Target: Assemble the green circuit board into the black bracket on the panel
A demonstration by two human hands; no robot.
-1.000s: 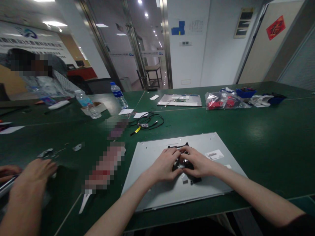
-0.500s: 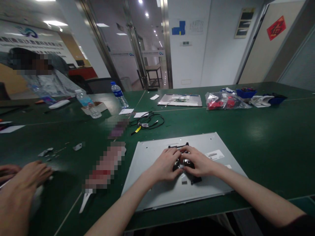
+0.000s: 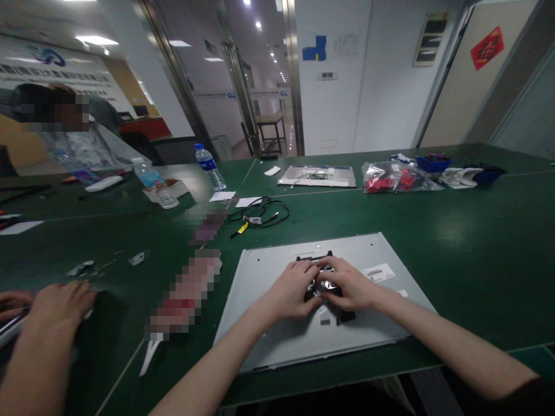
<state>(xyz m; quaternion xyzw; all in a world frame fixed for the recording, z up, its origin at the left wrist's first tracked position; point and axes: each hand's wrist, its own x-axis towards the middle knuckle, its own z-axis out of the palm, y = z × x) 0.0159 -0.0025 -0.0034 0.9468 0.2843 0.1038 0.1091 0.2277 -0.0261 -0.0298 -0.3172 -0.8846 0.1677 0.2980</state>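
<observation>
A flat silver panel (image 3: 277, 341), like the back of a display, lies on the green table in front of me. My left hand (image 3: 292, 289) and my right hand (image 3: 347, 283) meet over its middle, fingers curled and thumbs nearly touching. Between them shows a glossy black part (image 3: 328, 285), gripped from both sides; my fingers hide most of it, so its kind is unclear. A black strip (image 3: 315, 257) runs just behind the hands. A small black piece (image 3: 346, 317) and a grey square (image 3: 325, 318) sit nearer me. White labels (image 3: 378, 273) are on the panel's right side.
A co-worker's hands (image 3: 60, 303) work at the left edge, near small scraps (image 3: 136, 259). Beyond my panel lie a coiled black cable (image 3: 260, 215), a second panel (image 3: 316, 177) and a clear bag of red items (image 3: 399, 178). Bottles (image 3: 210, 167) stand at the back left.
My hands stay in almost the same place on the black part. At the left, the co-worker's near hand has shifted slightly, and a silvery edge shows more beside it.
</observation>
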